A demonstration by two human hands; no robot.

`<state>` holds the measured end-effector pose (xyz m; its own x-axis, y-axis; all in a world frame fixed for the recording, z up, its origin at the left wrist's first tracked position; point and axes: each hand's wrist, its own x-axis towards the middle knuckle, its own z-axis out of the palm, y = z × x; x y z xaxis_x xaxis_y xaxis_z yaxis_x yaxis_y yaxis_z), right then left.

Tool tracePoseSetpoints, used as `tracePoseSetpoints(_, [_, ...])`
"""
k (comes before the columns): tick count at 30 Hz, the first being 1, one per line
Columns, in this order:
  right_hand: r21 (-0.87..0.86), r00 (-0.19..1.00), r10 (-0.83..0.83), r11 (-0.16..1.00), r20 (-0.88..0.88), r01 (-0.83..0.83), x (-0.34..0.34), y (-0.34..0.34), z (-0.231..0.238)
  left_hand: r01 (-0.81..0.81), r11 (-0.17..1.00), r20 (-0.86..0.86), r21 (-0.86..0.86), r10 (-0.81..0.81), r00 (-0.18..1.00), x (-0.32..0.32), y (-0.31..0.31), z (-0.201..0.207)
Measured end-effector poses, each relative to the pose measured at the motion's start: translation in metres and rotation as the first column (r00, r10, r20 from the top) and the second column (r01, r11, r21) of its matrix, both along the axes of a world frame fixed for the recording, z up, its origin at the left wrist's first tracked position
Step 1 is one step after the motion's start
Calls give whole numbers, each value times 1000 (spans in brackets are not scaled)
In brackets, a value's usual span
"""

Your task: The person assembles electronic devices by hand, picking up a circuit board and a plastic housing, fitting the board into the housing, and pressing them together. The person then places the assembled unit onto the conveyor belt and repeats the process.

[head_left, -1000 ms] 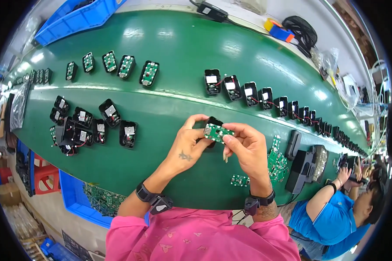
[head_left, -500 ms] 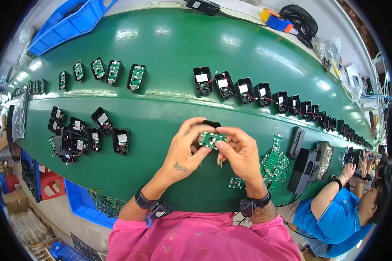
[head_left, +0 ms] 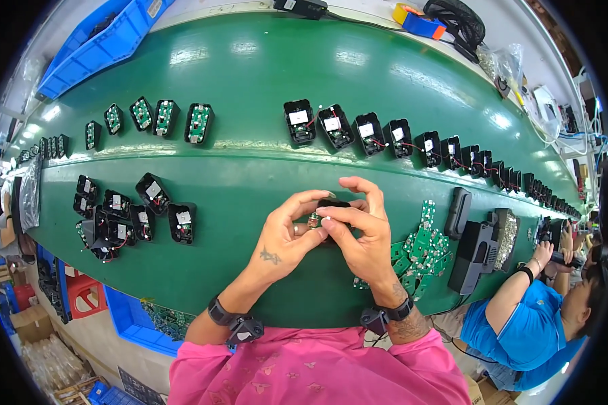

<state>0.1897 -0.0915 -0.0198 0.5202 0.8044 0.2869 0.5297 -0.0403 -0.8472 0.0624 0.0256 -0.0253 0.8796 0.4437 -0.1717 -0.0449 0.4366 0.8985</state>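
Observation:
Close in front of me, my left hand (head_left: 287, 229) is closed round a small black plastic casing (head_left: 332, 202) together with a green circuit board (head_left: 313, 221). The board is tilted, and only a bit of it shows between my fingers. My right hand (head_left: 359, 233) comes in from the other side, thumb and a finger pinched at the board on what looks like a small white plug; its index finger is raised. My fingers hide most of the casing. Loose circuit boards (head_left: 422, 256) lie in a heap beside my right hand.
A row of open black casings (head_left: 334, 127) with red wires runs to the far right. Casings with boards fitted (head_left: 198, 123) stand far left, and several open casings (head_left: 182, 223) cluster nearer. Blue bin (head_left: 101, 47) at the back; a co-worker in blue (head_left: 520, 317) sits right.
The board has turned from face-up to tilted between my hands. My right fingers have moved in to pinch at it, with the index finger lifting. The view has shifted slightly.

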Motion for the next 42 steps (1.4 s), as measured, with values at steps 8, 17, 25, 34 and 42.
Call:
tracePoseSetpoints(8, [60,932,-167,986,322,155,-15,0,10,-178,984,61,-31,180,982,0,-8,-1])
tracePoseSetpoints(17, [64,973,-16,998,230,1,-10,4,16,-361,851,163,382,322,933,-3,-12,-4])
tracePoseSetpoints(25, [-25,994,73,997,77,-71,1,-4,13,-201,874,86,443,181,980,-6,-7,-4])
tracePoseSetpoints(34, [-53,993,52,997,106,-47,2,-5,6,-229,555,92,800,265,960,-2,-14,-8])
tracePoseSetpoints(42, [-59,994,-21,998,103,27,1,-5,8,-217,860,-16,462,253,967,4,-14,-7])
